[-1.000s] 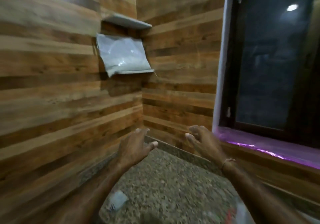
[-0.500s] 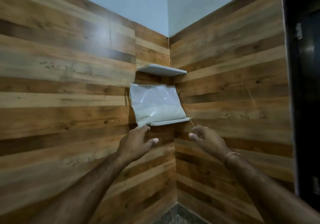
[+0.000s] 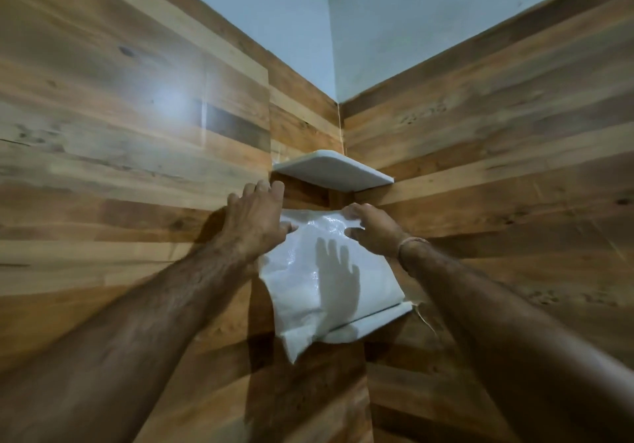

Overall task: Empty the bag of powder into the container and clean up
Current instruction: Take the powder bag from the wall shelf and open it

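- Head view, tilted up into a corner of wood-plank wall; pale blue painted wall above the planks.
- Bag of powder: clear plastic, standing on the lower corner shelf and leaning back into the corner. White powder fills its lower part. The upper part is slack, shiny film.
- The bag's lower left corner hangs off the shelf's front edge.
- Upper corner shelf: white, just above the bag, seen from below, so anything on top of it is hidden.
- Left hand: at the bag's upper left corner, fingers fairly straight and close together, pointing up against the planks; thumb tip on the bag's front face.
- Right hand: pinches the bag's top right edge, fingers curved over the top and thumb on the front. A thin wristband is on that wrist.
- A hand-shaped shadow falls across the bag's front.
- Hard to make out: the bag's upper left corner is covered by the left hand, and I cannot tell whether the top is sealed. The left fingertips are blurred.
- Most of the lower shelf's top is hidden behind the bag. A loose thread dangles at its right end.
- Both forearms are cut off at the bottom of the frame.
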{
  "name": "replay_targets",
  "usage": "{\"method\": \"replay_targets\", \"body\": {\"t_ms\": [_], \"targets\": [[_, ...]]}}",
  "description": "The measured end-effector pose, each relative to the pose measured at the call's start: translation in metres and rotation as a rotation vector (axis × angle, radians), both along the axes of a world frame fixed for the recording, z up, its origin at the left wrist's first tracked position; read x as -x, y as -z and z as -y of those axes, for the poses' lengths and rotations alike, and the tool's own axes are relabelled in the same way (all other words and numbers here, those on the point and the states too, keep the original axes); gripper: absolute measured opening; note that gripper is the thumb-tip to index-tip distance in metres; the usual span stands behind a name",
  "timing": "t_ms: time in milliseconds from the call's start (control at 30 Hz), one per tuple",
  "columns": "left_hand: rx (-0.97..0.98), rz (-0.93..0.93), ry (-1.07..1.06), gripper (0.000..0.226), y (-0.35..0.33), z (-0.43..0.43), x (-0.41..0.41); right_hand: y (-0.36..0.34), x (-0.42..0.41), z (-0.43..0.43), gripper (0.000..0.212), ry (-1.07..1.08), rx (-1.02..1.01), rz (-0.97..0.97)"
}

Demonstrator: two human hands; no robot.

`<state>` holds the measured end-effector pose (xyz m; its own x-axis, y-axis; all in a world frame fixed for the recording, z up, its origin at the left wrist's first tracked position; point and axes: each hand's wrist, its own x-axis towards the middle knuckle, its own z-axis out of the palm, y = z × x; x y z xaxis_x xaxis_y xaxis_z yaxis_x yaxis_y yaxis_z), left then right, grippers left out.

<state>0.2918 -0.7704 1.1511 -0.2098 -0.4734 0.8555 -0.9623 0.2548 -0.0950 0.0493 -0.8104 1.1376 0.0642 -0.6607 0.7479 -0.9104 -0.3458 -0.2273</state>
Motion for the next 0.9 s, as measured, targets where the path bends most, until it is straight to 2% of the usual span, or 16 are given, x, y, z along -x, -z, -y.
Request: {"method": "replay_targets", "body": {"t_ms": [100, 200, 300, 467, 633, 700, 800, 900], "targets": [[-0.085, -0.015, 0.015, 0.051, -0.020, 0.022, -0.001, -0.029, -0.012, 0.038, 0.051, -0.036, -0.012, -0.035], [0.004, -0.025, -0.009, 0.037, -0.027, 0.039, 0.000, -0.045, -0.018, 0.068, 0.057, -0.018, -0.080, -0.093], [0.077, -0.112, 0.073, 0.026, -0.026, 0.050, 0.002, -0.056, -0.017, 0.089, 0.056, 0.035, -0.113, -0.182], [0.086, -0.188, 0.216, 0.021, -0.023, 0.057, -0.002, -0.067, -0.001, 0.091, 0.052, 0.233, -0.092, -0.296], [0.053, -0.280, 0.372, 0.016, -0.023, 0.045, -0.005, -0.063, 0.025, 0.059, 0.065, 0.240, -0.107, -0.230], [0.075, -0.313, 0.412, 0.017, -0.025, 0.036, -0.003, -0.065, 0.031, 0.040, 0.056, 0.212, -0.099, -0.158], [0.116, -0.340, 0.429, 0.016, -0.030, 0.013, 0.004, -0.066, 0.043, 0.000, 0.029, 0.229, -0.028, -0.079], [0.111, -0.358, 0.459, 0.015, -0.033, -0.017, 0.013, -0.063, 0.060, -0.047, 0.027, 0.200, 0.027, -0.017]]}}
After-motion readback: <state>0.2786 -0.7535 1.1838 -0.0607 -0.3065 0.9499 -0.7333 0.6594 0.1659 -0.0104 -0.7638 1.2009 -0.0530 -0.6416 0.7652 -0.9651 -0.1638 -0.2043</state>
